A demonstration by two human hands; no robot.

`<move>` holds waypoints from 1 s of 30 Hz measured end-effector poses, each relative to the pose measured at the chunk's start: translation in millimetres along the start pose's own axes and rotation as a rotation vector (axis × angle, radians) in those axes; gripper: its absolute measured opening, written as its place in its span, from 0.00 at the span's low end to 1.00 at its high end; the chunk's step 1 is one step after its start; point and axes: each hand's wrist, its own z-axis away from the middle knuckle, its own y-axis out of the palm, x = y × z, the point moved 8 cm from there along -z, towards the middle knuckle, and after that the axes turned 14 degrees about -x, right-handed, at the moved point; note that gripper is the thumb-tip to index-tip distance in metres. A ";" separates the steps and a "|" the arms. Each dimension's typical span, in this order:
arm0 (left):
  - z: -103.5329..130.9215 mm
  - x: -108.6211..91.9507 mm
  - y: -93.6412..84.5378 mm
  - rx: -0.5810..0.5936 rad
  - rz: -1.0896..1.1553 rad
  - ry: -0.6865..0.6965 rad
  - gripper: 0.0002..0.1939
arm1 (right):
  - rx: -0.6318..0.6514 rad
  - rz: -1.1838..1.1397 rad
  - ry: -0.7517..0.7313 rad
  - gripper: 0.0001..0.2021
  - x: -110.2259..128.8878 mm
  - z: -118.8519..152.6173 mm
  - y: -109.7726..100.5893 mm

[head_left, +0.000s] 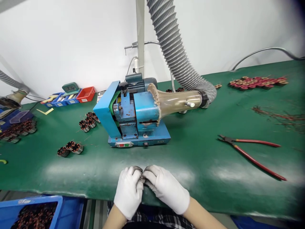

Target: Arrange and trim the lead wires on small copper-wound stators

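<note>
White-gloved hands (129,191), fingertips together, pinch 1 small dark piece (142,179) (mostly hidden, shape unclear).

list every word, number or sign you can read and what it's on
"2:30" on the green clock
White labels on the blue bins and red bin: too small
Switch panel and front plate on the blue machine: too small
Mark on the large bin: blurred

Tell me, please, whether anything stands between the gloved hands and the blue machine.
Nothing visible stands in the way: the left hand and right hand meet near the front edge of the green tabletop, and only that surface lies between them and the blue machine ahead.
</note>
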 end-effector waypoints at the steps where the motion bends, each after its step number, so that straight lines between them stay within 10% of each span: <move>1: -0.4 1.3 -0.7 0.004 0.020 -0.006 0.12 | 0.031 0.045 -0.024 0.06 1.6 -1.1 6.7; 7: -3.5 24.1 -5.6 0.015 0.216 -0.079 0.34 | 0.124 -0.003 0.113 0.07 -11.3 -1.0 20.6; 17: 3.3 23.7 -18.8 -0.145 0.561 -0.479 0.24 | -0.143 -0.132 0.077 0.11 5.2 -8.3 -27.6; 21: -1.3 -1.2 -53.6 -0.315 0.686 -0.268 0.04 | -0.172 -0.462 0.343 0.07 -4.6 -17.4 -39.5; 26: 4.8 -1.1 -64.0 -0.333 0.402 -0.095 0.29 | 0.042 -0.888 0.673 0.07 -5.2 -18.4 -23.0; 30: 2.8 1.0 -56.3 -0.162 0.565 -0.181 0.20 | -0.088 -0.588 0.571 0.07 -3.8 -18.9 -35.3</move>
